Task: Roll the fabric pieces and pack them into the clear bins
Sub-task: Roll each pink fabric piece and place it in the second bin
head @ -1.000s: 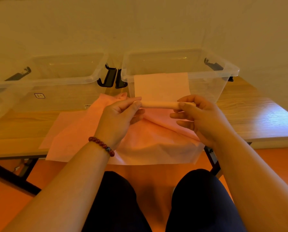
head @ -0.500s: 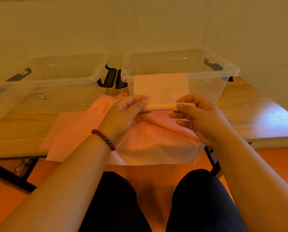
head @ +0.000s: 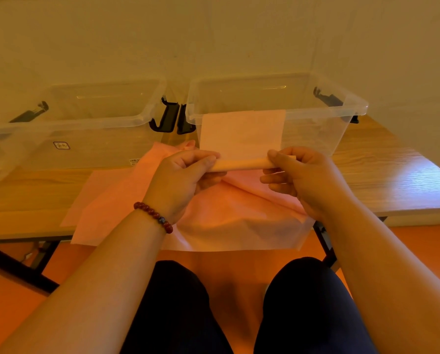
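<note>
A pale pink fabric piece (head: 241,139) is half rolled: its tight roll lies level, held up by both ends, and the unrolled flap rises toward 12 o'clock in front of the right clear bin (head: 316,139). At 6 o'clock from it, loose pink fabric sheets (head: 226,221) lie rumpled and overlapping. The left clear bin (head: 98,152) stands upright and open-topped at 10 o'clock, just beside the right one
</note>
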`<state>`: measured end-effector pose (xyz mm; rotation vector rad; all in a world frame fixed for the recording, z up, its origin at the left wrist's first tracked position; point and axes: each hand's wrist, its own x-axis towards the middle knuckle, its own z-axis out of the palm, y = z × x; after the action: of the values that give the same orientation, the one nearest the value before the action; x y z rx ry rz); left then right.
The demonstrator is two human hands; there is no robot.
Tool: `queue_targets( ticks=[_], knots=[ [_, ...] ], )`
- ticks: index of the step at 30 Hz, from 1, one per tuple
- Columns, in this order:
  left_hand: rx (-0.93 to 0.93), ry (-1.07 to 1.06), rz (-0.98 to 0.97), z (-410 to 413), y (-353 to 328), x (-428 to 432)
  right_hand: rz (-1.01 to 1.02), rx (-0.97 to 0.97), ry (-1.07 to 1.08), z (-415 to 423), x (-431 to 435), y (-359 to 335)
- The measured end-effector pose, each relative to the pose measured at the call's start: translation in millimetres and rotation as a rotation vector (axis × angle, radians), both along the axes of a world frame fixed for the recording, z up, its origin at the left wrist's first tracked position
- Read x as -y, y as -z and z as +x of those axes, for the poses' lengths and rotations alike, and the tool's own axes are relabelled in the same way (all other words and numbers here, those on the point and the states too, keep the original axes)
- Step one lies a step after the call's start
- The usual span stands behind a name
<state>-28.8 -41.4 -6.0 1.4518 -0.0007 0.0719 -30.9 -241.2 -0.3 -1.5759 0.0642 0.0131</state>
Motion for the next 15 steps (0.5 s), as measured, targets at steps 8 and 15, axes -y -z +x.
queue_targets(
  ticks=[8,15],
  knots=[
    [-0.014,0.066,-0.032,-5.1,-3.5,-2.5,0.074,0.004,-0.020,-3.5,1.9,1.0],
    [0.008,0.018,0.046,-8.0,0.6,-4.1,0.053,0.017,-0.053,-5.0,-0.5,-1.7]
  ],
)
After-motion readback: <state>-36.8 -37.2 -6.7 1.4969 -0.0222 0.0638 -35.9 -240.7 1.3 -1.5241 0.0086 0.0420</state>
